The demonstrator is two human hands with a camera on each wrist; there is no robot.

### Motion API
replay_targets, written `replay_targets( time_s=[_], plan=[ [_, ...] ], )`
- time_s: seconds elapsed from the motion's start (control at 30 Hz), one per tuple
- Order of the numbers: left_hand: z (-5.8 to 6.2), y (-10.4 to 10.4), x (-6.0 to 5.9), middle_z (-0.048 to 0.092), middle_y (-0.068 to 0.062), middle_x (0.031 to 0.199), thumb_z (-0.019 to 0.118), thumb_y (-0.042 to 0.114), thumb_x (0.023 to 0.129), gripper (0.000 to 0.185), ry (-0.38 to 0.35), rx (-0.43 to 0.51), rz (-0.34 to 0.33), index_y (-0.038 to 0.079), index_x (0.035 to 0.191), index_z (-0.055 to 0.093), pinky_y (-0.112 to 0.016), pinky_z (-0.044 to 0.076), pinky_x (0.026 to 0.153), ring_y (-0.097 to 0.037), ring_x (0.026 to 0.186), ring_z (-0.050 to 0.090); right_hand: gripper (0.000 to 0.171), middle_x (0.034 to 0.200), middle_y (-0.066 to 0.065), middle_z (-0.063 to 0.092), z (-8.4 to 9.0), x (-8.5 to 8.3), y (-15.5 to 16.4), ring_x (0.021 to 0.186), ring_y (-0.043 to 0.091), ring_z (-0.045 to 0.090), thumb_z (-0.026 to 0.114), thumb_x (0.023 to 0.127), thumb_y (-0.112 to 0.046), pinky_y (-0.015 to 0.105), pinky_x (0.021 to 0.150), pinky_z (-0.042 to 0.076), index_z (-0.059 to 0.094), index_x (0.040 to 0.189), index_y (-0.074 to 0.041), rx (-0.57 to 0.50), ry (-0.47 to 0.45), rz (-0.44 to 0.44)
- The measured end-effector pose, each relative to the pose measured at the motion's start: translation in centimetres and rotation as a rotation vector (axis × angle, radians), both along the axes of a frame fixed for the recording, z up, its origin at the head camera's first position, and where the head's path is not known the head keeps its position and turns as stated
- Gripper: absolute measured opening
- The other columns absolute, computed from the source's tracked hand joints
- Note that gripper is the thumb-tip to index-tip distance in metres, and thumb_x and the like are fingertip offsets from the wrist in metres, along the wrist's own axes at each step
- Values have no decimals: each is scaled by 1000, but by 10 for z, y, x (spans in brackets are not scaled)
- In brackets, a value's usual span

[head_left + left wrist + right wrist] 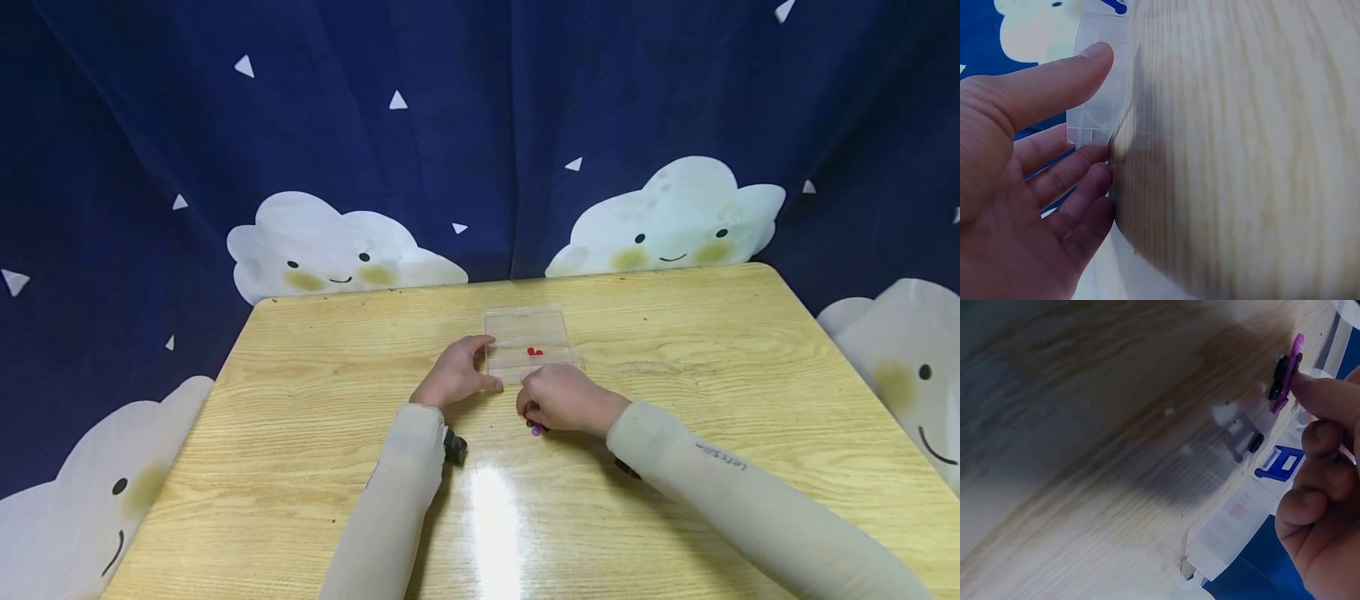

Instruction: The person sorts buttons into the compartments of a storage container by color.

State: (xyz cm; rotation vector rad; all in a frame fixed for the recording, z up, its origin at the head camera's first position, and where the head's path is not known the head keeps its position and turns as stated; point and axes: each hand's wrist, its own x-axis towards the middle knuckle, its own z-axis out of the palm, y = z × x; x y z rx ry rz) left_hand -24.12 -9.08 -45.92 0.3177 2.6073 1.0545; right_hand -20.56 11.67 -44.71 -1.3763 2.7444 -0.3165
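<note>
My right hand (566,398) pinches a small purple piece with black, wheel-like rounds (1287,375) between thumb and finger, just above the table. Its other fingers curl in toward the palm. A black round part (1255,443) lies on the table beneath. In the head view, a clear plastic box (523,323) stands in front of both hands, with small red pieces (534,352) in it. Beside the box's left edge, my left hand (456,371) has thumb and fingers spread apart; its fingertips are at the box wall. A blue plastic piece (1280,464) shows near the box in the right wrist view.
Pale wood-grain table (300,467) extends around the hands. Behind it hangs a dark blue curtain (480,125) with clouds and white triangles. Dark wrist cameras (454,447) are strapped under the sleeves.
</note>
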Motion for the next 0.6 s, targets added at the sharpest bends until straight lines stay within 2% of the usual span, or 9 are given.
replay_targets(
  time_s=[0.37, 0.6],
  plan=[
    [1, 1, 0, 54, -10, 143, 82, 22, 82, 78, 9, 0, -8, 16, 150, 44, -44, 47, 108, -28, 130, 52, 23, 70, -12, 66, -2, 3, -1, 65, 4, 56, 72, 85, -7, 22, 57, 47, 72, 68, -23, 10, 3, -61],
    [0, 1, 0, 53, -10, 143, 82, 24, 82, 79, 3, -13, 4, 18, 150, 44, -45, 47, 107, -28, 130, 52, 25, 64, -10, 62, -3, 4, -7, 57, 5, 50, 71, 85, -8, 22, 54, 44, 69, 64, -22, 76, 25, -102]
  ],
)
